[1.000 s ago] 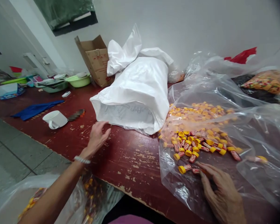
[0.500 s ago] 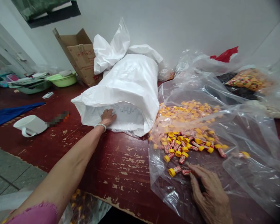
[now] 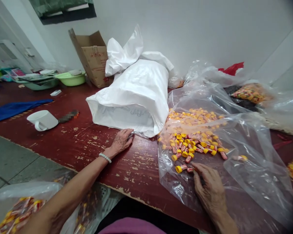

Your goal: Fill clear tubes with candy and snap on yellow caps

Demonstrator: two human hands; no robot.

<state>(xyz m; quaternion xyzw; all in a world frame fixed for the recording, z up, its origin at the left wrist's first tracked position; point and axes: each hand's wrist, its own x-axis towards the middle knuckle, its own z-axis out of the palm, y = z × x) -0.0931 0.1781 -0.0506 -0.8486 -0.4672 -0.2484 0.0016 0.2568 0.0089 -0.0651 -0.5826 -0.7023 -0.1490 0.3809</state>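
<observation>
At the front lip of a large white sack (image 3: 146, 81), my left hand (image 3: 122, 142) rests low over the table with its fingers closed together. Something shiny shows at its fingertips, too small to make out. The sack lies on its side, mouth towards me, with clear plastic at its lower edge. My right hand (image 3: 210, 187) is on the right, thumb and forefinger closed on a small red-labelled tube (image 3: 190, 170). Just left of that lies a similar tube with a yellow cap (image 3: 180, 168). Beyond it, many yellow-capped tubes (image 3: 185, 148) are heaped in a clear plastic bag (image 3: 249, 175).
A white mug (image 3: 45, 120) lies tipped over on the red table (image 3: 88, 143), near a blue cloth (image 3: 19, 109). Behind stand a cardboard box (image 3: 94, 63) and a green basin (image 3: 72, 79). Below the table edge, bottom left, is another bag of capped tubes (image 3: 20, 211).
My left hand has come out of the sack's mouth, back towards me and onto its front edge. My right hand stays at the same red tube. The view has shifted slightly.
</observation>
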